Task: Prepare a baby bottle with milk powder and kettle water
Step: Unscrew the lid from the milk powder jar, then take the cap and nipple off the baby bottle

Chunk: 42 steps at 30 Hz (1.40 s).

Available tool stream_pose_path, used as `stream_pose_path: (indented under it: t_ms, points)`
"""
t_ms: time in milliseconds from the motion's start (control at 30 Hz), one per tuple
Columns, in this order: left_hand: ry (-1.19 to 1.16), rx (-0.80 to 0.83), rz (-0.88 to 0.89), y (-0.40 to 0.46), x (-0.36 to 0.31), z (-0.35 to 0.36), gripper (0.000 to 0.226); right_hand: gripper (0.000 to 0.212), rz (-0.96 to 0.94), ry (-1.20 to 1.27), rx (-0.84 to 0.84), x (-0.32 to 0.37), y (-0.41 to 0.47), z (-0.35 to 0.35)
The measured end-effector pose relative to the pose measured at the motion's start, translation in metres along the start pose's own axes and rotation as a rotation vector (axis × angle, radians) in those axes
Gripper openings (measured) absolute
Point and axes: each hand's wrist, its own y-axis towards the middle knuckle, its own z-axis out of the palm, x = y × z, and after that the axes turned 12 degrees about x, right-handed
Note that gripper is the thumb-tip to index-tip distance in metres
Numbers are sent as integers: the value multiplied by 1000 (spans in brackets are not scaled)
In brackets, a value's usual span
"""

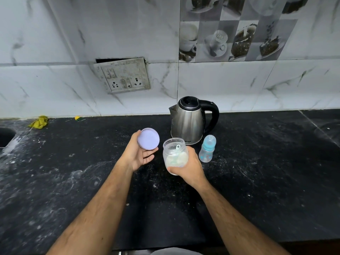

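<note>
My right hand (189, 167) grips a clear plastic jar (174, 155) of white milk powder, lidless, with a scoop handle showing inside. My left hand (138, 153) holds the jar's lilac round lid (148, 138) up and to the left of the jar. A small baby bottle (207, 149) with a blue collar and a clear cap stands upright just right of the jar. Behind both stands a steel kettle (187, 120) with a black lid and black handle, lid closed.
The black stone counter (257, 172) is dusted with white specks. A sink edge (5, 137) shows at the far left. A yellow cloth (39, 122) lies by the tiled wall. A socket panel (123, 75) sits on the wall above.
</note>
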Motion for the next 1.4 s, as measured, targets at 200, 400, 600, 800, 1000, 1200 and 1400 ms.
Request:
stream_pose_path:
  t_ms: [200,400,600,800,1000,1200,1400]
  points:
    - [162,-261,-23,21,30,-31,37,64,12,15,-4,0,1,1]
    - [596,-495,-126,39,50,-70,44,73,72,-67,10,5,-1,3]
    - [782,-505,-145,49,56,-83,45,71,82,-66,-10,8,-2,7]
    - [963,-627,-170,43,59,-78,54,66,122,-53,12,5,-4,12]
    - [968,-644,-161,37,62,-83,60,68,127,-50,-7,6,-8,14]
    - [877,-523,224,23,67,-69,20,74,105,-53,-4,-3,-5,22]
    - [540,-88,236,9,74,-37,20,80,173,-56,53,-8,12,45]
